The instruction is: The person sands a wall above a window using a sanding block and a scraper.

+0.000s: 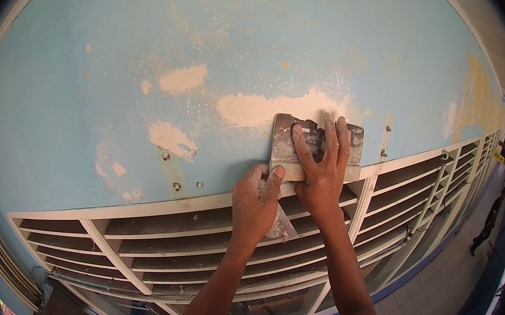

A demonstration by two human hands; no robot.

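My right hand [325,165] grips a wide, grey, putty-smeared scraper plate [285,137], its fingers stretched over the plate's face. The plate lies against or very close to a light blue wall [264,42], at the right end of a long whitish filler patch [248,109]. Closed around a putty knife is my left hand [254,204], with the thumb up by the plate's lower left corner. Only the knife's dusty grey blade [282,227] shows, below that hand; its handle is hidden. Both hands carry whitish dust.
Smaller filler patches [182,79] and protruding bolts [177,186] mark the wall to the left. Further bolts [384,153] stick out at right. Below runs a row of white louvred slats [183,233]. A person [491,219] is on the tiled walkway [437,278] at far right.
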